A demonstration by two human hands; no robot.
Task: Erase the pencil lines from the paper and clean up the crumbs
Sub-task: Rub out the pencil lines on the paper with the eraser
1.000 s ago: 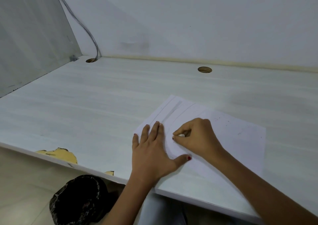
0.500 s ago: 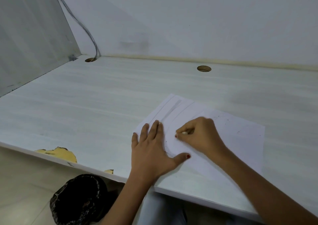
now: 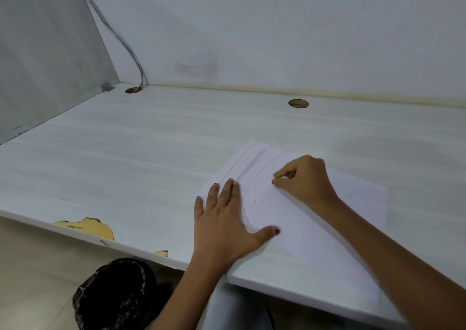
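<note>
Right hand (image 3: 306, 181) has slid up the paper (image 3: 353, 203), away from the left hand (image 3: 227, 218): one more stroke along a faint line. Right grip is pinching a small white eraser (image 3: 284, 177), tip on the sheet. Left grip is spread flat and hasn't moved, pinning the sheet's near-left part to the desk (image 3: 126, 165). Pencil lines (image 3: 254, 163) at the far-left corner are still dark, and crumbs (image 3: 255, 201) speckle the sheet. My read: erasing is midway, cleanup not started. A bin (image 3: 113, 297) sits below the desk edge.
</note>
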